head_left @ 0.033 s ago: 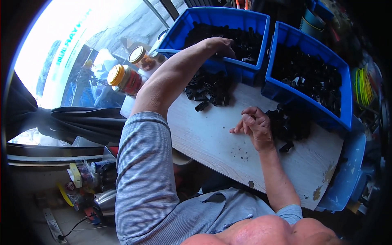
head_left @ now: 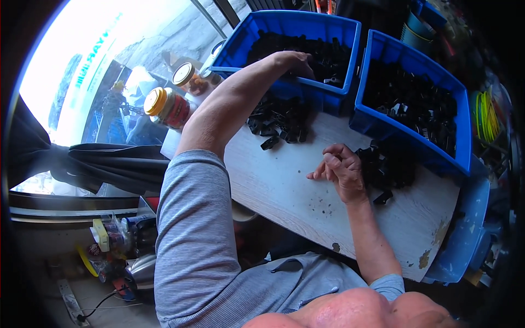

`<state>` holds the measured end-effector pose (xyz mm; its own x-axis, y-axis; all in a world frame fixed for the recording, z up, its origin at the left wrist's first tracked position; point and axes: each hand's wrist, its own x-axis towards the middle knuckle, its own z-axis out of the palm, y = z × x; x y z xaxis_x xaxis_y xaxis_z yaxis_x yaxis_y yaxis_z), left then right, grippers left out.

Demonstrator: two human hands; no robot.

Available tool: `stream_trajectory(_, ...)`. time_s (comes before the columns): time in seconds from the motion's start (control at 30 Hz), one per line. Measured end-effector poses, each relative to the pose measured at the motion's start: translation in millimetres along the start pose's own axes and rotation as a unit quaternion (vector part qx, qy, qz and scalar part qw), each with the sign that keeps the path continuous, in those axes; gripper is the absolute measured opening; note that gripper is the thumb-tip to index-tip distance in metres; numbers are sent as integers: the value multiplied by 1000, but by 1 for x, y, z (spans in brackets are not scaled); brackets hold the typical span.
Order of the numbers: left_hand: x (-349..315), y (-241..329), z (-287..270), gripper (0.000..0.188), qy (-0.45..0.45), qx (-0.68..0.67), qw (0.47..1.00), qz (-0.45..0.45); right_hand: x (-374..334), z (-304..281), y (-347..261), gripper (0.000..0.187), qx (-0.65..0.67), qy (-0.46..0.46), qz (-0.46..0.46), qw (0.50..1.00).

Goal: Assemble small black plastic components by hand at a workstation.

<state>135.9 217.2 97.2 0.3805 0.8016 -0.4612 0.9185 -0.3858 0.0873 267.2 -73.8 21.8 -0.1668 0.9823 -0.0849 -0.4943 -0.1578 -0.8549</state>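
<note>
My left hand (head_left: pixel 295 59) reaches far forward into the left blue bin (head_left: pixel 284 82), palm down on the black plastic parts (head_left: pixel 328 52) inside. Its fingers are hidden, so its grip is unclear. My right hand (head_left: pixel 342 170) rests on the white wooden tabletop (head_left: pixel 284 191) with fingers curled and nothing visible in them. It lies just left of a pile of black parts (head_left: pixel 391 164). A second loose pile of black parts (head_left: pixel 279 123) lies on the table under my left forearm, in front of the left bin.
A right blue bin (head_left: pixel 437 150) full of black parts stands beside the left one. Two jars with yellow lids (head_left: pixel 164 106) stand at the table's left edge by a window. Dark cloth (head_left: pixel 109 164) hangs below it. Clutter lies on the floor at lower left.
</note>
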Motion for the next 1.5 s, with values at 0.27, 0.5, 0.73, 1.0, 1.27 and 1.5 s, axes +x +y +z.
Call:
stream_trajectory(0.27,17,-18,2,93,14,-45,999,9,0,8,-3,18,7,4,18,1000)
stream_trajectory(0.5,1,-3,-4,88,67,-49,997,6,0,-2,3,15,31,-14,-3,999)
stream_trajectory(0.73,-17,-15,-16,86,115,-188,975,16,0,4,1,13,27,-16,9,999)
stream_trajectory(1.0,-47,-18,-25,33,241,-298,918,100,-5,1,8,16,42,-32,4,999)
stream_trajectory(1.27,-106,-25,-14,30,531,-385,739,156,-1,2,-4,20,18,20,44,999)
stream_trajectory(1.5,-144,-50,89,28,649,-306,687,118,4,5,1,18,12,-9,2,1000)
